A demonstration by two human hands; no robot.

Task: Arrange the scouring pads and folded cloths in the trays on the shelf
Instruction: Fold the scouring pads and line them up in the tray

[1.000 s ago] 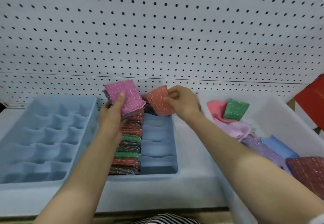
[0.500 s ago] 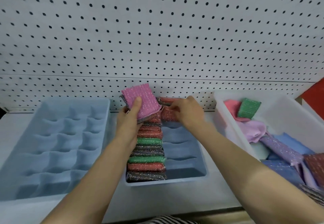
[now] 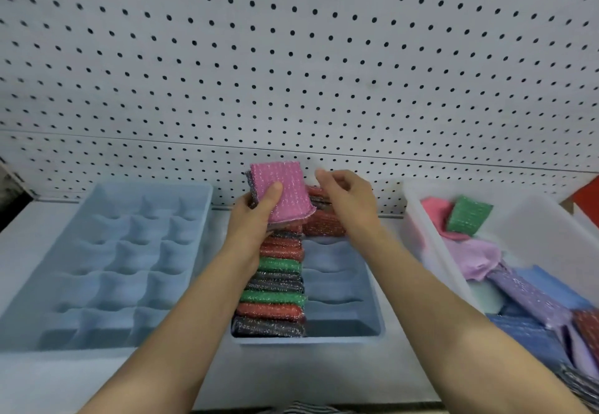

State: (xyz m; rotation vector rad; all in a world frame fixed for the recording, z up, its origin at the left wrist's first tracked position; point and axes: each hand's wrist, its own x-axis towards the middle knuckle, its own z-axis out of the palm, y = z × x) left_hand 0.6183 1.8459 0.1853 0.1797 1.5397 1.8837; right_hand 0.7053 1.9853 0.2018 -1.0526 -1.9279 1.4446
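Red pad (image 3: 324,224) has left the R hand (image 3: 348,200) & now sits in the tray (image 3: 337,316), top slot of the right column: one more placed. R fingers (image 3: 322,176) are loosely curled, empty, just above it. L hand (image 3: 251,222) grips the pink pad (image 3: 282,193) over the full left column.

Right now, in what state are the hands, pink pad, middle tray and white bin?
Left hand, grips the pink pad.
Right hand, empty, fingers loosely curled.
Pink pad, upright above the middle tray.
Middle tray, left column filled, right column mostly bare.
White bin, holds loose cloths, a green pad.
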